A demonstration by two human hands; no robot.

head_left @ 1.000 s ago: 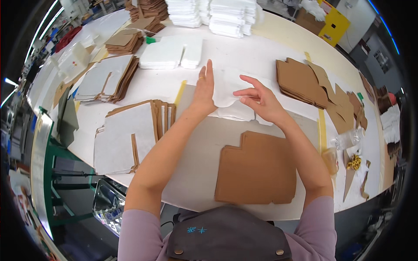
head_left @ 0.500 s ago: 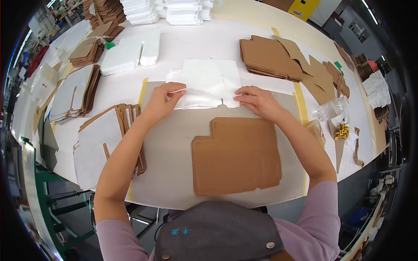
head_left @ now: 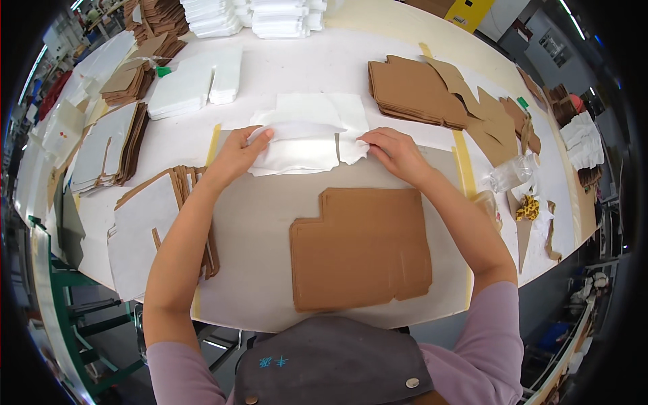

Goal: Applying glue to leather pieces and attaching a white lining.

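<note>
- White, thin, soft-looking sheets (head_left: 297, 155) w/ a notched outline are lying in a low pile btwn the two hands, overlapping the far edge of the flat grey work mat (head_left: 250, 270).
- Bare left hand (head_left: 238, 156) is pinching the top sheet at its L side, thumb uppermost; the material is bowing up from that grip toward the middle.
- Bare right hand (head_left: 398, 154) is gripping too, fingertips closed on the crumpled edge of the narrow flap at the pile's R end. One layer or several, can't tell from where I'm standing.
- Key relation: the pile's long axis is running L–R, approx. in line w/ the two hands, so the sheets are lying R of the left grip & L of the right one. Short slit is running crosswise to that axis, nearer the right hand; the raised part is starting at the left.
- Brown, flat, notched stack of board-like pieces (head_left: 361, 250) is lying on the mat btwn the forearms, apart from the white pile; neither hand is touching it.
- Elsewhere on the big white table (head_left: 304, 64): white slotted stack (head_left: 182, 88) is sitting far L; brown step-edged stack (head_left: 415, 91) is sitting far R, nr a yellow tape strip (head_left: 464, 162).
</note>
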